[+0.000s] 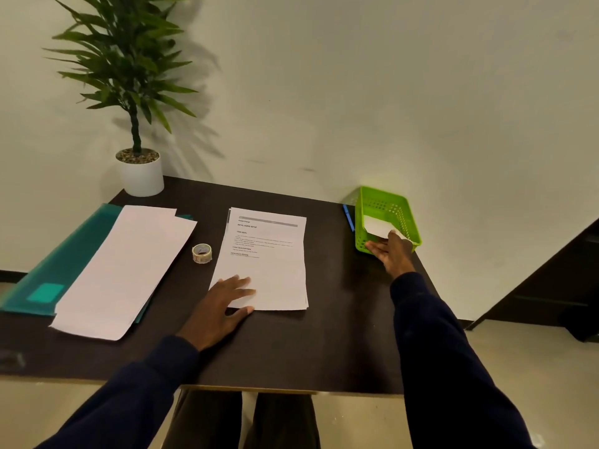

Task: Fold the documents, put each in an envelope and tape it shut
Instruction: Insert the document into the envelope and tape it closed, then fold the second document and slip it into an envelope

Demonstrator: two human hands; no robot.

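- The left hand (223, 303) lies flat, fingers straight, on the documents (269, 254); press so they don't slide.
- The right hand (390, 251) reaches the envelope (376, 225) in the basket (395, 202); I can't tell if it holds it. Take just one.

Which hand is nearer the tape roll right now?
Left. The left hand rests on the near left corner of the printed document, close to the tape roll; the right hand is at the green basket, across the document.

Matt dark table (291, 351), perforated green plastic basket (402, 205), paper documents (275, 273).
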